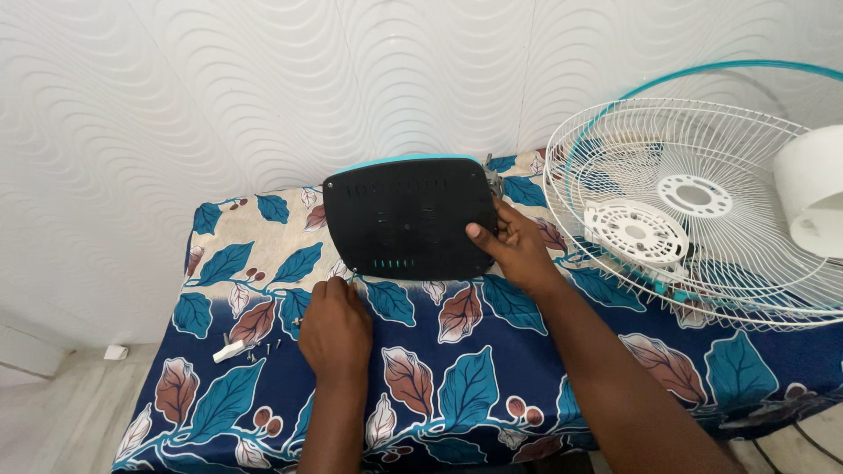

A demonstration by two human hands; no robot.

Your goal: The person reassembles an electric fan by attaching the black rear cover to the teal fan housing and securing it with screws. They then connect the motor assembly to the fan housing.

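Right hand grasps the right edge of the black fan base plate, thumb pressed on its dark underside, fingers wrapped behind the edge and out of sight. Plate sits centre frame, slightly above middle, tipped up on edge with its flat black face toward the camera; teal rim shows along its top. Lower edge looks to rest on the cloth.

Left hand is just below the plate's lower-left corner, knuckles up, fingers curled down onto the tablecloth. Fingertips hidden under the hand, so cannot tell if it pinches anything. It is near the plate, not touching it.

Left of that hand, lower left of frame: a small white plastic piece and a few small dark screws scattered on the cloth just beside it.

Cloth is blue and cream with teal and brown leaf print, draped over the table.

Right side of frame: white wire fan grille lying partly on the table, teal ring around its edge; a white round slotted hub piece sits on it. White fan motor housing at far right edge. White wavy-textured wall fills the top.
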